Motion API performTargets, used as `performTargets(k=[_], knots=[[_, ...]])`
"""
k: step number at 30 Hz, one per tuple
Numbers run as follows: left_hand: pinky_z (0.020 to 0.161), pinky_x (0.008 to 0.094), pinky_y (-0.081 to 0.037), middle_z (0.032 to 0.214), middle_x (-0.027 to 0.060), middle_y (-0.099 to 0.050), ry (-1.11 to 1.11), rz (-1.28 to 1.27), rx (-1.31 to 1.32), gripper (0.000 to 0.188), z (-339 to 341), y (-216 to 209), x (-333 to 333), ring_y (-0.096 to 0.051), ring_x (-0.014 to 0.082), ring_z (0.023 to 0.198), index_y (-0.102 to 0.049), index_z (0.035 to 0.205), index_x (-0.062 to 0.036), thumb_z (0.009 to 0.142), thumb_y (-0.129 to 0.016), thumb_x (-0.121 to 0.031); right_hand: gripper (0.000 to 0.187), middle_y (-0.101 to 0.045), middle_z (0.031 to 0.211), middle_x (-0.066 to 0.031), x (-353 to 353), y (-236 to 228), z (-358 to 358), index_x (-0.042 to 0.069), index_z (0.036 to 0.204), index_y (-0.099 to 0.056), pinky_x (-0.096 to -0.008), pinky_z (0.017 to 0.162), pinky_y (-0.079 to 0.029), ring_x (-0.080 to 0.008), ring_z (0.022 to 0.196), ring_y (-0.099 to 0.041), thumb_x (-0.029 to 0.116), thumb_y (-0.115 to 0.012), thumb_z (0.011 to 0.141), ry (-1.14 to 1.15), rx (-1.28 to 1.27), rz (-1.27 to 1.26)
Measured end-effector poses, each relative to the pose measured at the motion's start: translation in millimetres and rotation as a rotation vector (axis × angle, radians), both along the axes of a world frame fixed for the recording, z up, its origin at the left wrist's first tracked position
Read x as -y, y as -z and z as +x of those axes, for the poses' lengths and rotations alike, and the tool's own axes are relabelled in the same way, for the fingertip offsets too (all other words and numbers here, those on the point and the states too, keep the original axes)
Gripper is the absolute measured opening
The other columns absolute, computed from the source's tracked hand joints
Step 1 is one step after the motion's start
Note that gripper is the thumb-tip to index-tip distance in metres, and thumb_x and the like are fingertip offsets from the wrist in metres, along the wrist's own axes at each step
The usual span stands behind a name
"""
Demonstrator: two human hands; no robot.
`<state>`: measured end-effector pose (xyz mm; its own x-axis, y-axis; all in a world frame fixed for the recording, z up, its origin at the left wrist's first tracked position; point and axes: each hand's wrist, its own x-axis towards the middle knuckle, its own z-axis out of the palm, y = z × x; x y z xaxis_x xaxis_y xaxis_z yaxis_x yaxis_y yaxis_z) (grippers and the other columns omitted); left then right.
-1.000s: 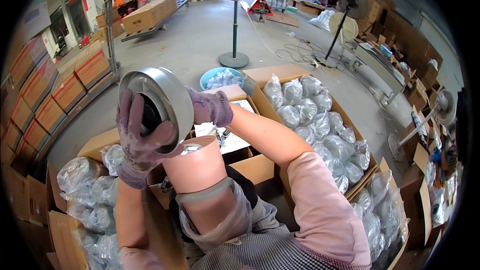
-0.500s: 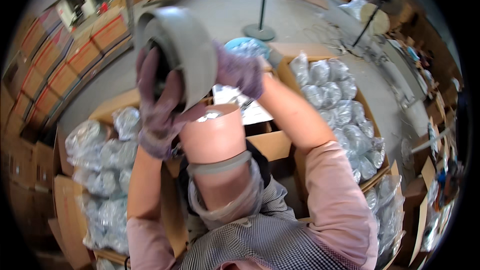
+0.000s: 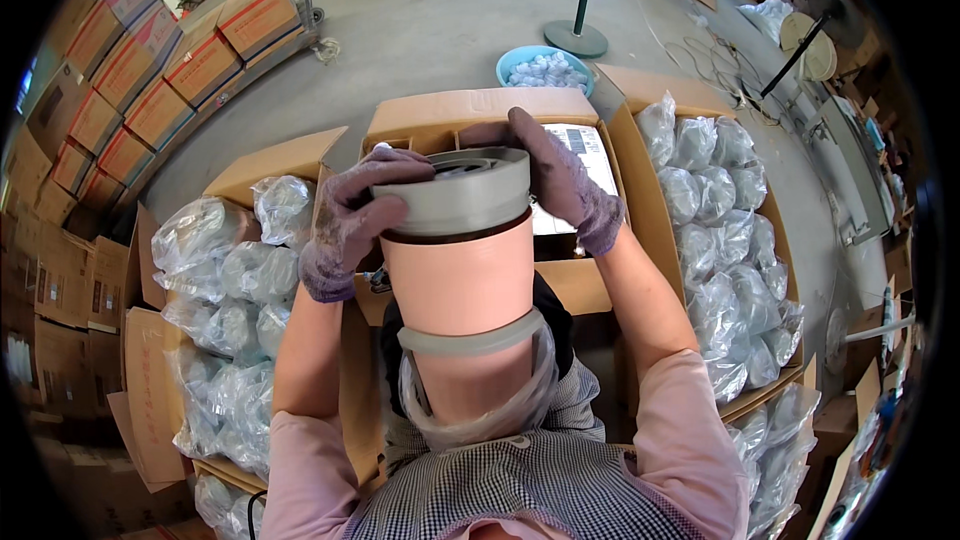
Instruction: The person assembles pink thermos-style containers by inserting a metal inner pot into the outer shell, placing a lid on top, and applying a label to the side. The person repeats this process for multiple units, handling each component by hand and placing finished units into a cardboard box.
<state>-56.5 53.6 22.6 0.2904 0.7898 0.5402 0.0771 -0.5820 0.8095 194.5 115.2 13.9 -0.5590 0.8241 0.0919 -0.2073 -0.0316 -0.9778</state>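
Observation:
A pink cylinder [image 3: 465, 280] stands upright against my body, a grey band [image 3: 470, 342] round its middle. Clear plastic bag [image 3: 535, 395] wraps its lower part. Over the cylinder's mouth sits a round grey lid [image 3: 455, 205], a dark line showing between the two. My left hand [image 3: 350, 220], in a purple work glove, grips the lid's left side, fingers over its top edge. On the opposite side, my gloved right hand [image 3: 565, 180] holds the lid with its palm and fingers bent round the edge; some fingertips are hidden behind the lid.
An open carton [image 3: 480, 110] with a printed white sheet [image 3: 590, 155] inside stands just ahead. Cartons of plastic-wrapped items flank me at left [image 3: 225, 330] and right [image 3: 715, 240]. Beyond are a blue basin [image 3: 510, 68], a stand's round base [image 3: 577, 38] and stacked boxes [image 3: 160, 115].
The lid was raised and tilted, its inner side showing. It has come down level onto the cylinder's mouth, both hands moving down with it to its sides.

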Motion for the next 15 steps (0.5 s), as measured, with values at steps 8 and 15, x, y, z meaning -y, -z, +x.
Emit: performTargets(k=[8, 15], knots=[[0.096, 0.0408, -0.043, 0.102, 0.0159, -0.066, 0.079, -0.023, 0.016, 0.055, 4.0, -2.9, 14.3, -0.059, 0.0285, 0.105, -0.07, 0.107, 0.007, 0.078, -0.075, -0.04, 0.048, -0.071, 0.108, -0.0159, 17.0, -4.1, 0.8, -0.002, 0.121, -0.063, -0.0356, 0.095, -0.049, -0.0274, 0.1, -0.068, 0.032, -0.032, 0.107, 0.099, 0.168, 0.72], [0.092, 0.0391, -0.044, 0.1, 0.0159, -0.066, 0.064, 0.021, -0.016, 0.049, 5.3, -5.9, 14.5, -0.06, 0.0274, 0.1, -0.071, 0.104, 0.0069, 0.08, -0.072, -0.035, 0.031, -0.071, 0.112, -0.017, 15.2, -1.2, -0.1, 0.0, 0.119, -0.061, -0.0362, 0.091, -0.052, -0.0322, 0.104, -0.068, 0.018, -0.05, 0.097, 0.09, 0.145, 0.78]])
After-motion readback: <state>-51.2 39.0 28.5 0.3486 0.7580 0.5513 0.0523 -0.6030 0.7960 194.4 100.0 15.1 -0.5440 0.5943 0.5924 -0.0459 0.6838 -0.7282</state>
